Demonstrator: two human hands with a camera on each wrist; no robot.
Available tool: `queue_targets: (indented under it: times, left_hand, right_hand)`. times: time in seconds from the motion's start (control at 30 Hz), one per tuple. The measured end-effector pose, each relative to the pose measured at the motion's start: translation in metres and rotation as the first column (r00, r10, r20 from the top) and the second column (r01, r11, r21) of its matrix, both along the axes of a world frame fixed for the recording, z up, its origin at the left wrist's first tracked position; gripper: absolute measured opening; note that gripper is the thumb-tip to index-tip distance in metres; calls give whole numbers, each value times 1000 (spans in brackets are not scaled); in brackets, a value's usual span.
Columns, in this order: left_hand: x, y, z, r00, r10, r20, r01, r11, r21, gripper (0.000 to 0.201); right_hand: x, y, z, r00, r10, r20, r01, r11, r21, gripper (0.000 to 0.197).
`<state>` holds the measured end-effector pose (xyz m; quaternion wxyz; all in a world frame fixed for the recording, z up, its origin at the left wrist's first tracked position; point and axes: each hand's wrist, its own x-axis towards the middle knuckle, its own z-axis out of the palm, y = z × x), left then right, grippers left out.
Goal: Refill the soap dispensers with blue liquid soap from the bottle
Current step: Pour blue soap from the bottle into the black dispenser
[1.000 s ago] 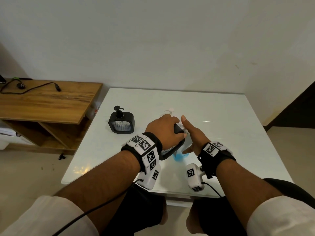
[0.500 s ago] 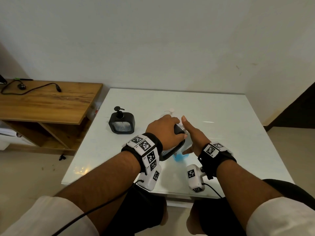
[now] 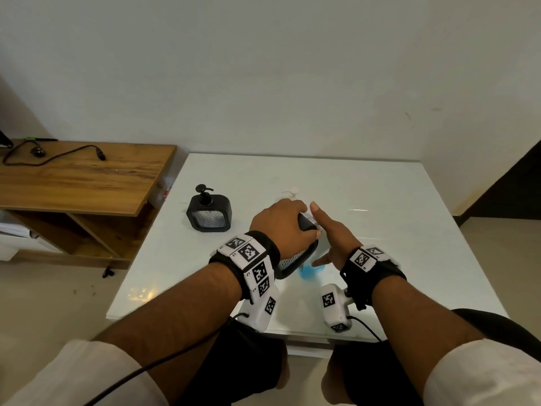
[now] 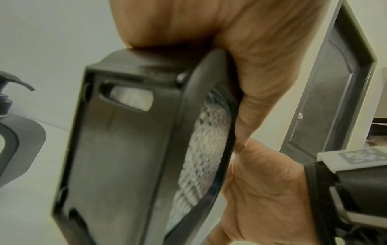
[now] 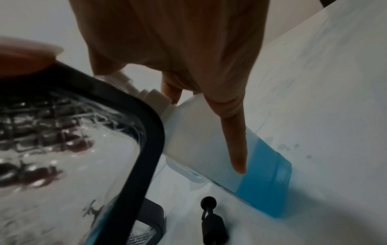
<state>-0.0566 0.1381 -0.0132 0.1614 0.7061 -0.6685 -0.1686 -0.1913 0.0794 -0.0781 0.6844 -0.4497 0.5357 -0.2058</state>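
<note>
Left hand (image 3: 282, 222): fingers wrapped over the top edge of a black-framed square soap dispenser (image 4: 134, 149), grasping it tilted, its underside toward the wrist camera; a clear textured panel (image 4: 206, 149) fills the frame's face. Whether its pump is fitted cannot be told, the hand covering the top. Right hand (image 3: 330, 238): fingers straight and relaxed, laid against the side of the soap bottle (image 5: 230, 149), one fingertip (image 5: 238, 164) touching its wall; nothing gripped. Bottle: translucent plastic, white pump neck (image 5: 153, 97) on top, blue liquid soap (image 5: 266, 179) only in its lower part, standing on the white table (image 3: 380, 200) toward the near edge, about midway along it, touching or just beside the held dispenser. Handling, by judgement: the bottle, mostly empty, should be light and thin-walled, liable to flex and to tip if pushed high; best taken round the body below the shoulder. The dispenser's frame looks rigid plastic, smooth and possibly slick with soap; hold by the frame edges, not the panel. Second dispenser (image 3: 208, 212): same black pattern, pump fitted, upright toward the table's left edge, well apart from the hands. Small droplets (image 5: 286, 147) on the tabletop beside the bottle. Wooden side desk (image 3: 79, 177) to the left, carrying a black cable (image 3: 52, 156).
</note>
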Motion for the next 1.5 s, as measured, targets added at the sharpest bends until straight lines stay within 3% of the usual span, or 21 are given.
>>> queue_targets:
  times: [0.07, 0.13, 0.23, 0.37, 0.5, 0.67, 0.8, 0.93, 1.13, 1.37, 1.5]
  left_hand:
    - [0, -1, 1, 1000, 6, -13, -6, 1000, -3, 49]
    - [-1, -1, 1, 1000, 5, -22, -5, 1000, 3, 44]
    - [-1, -1, 0, 1000, 5, -10, -4, 1000, 6, 40]
    - [0, 0, 0, 1000, 7, 2, -7, 1000, 12, 39]
    - [0, -2, 0, 1000, 10, -12, -10, 1000, 11, 37]
    - [-2, -1, -3, 996, 69, -65, -67, 997, 26, 34]
    - [-1, 2, -1, 990, 92, -105, -90, 996, 16, 61]
    - [2, 5, 2, 985, 110, -134, -107, 994, 28, 74]
    - [8, 4, 2, 984, 107, -145, -101, 994, 48, 74]
    - [4, 2, 5, 994, 68, -81, -64, 997, 48, 75]
    - [1, 1, 6, 996, 59, -61, -56, 998, 39, 77]
  right_hand:
    - [3, -1, 0, 998, -64, -15, 64, 997, -34, 47]
    - [4, -1, -1, 993, -113, -46, 110, 992, -68, 40]
    - [5, -1, -1, 994, -94, -54, 90, 994, -63, 47]
    - [2, 0, -2, 1000, 3, -9, -3, 1000, 14, 80]
    - [4, 2, -1, 997, -75, -31, 73, 996, -56, 58]
    - [9, 3, -1, 984, -150, -95, 139, 984, -113, 53]
    - [6, 6, 0, 995, -80, -63, 77, 996, -53, 57]
    - [4, 9, -1, 990, -137, -21, 137, 990, -10, 47]
    - [6, 11, -6, 998, -66, -17, 65, 998, -14, 58]
    - [9, 12, -7, 985, -167, 30, 169, 985, -44, 40]
    - [8, 13, -4, 985, -169, 21, 170, 984, -54, 40]
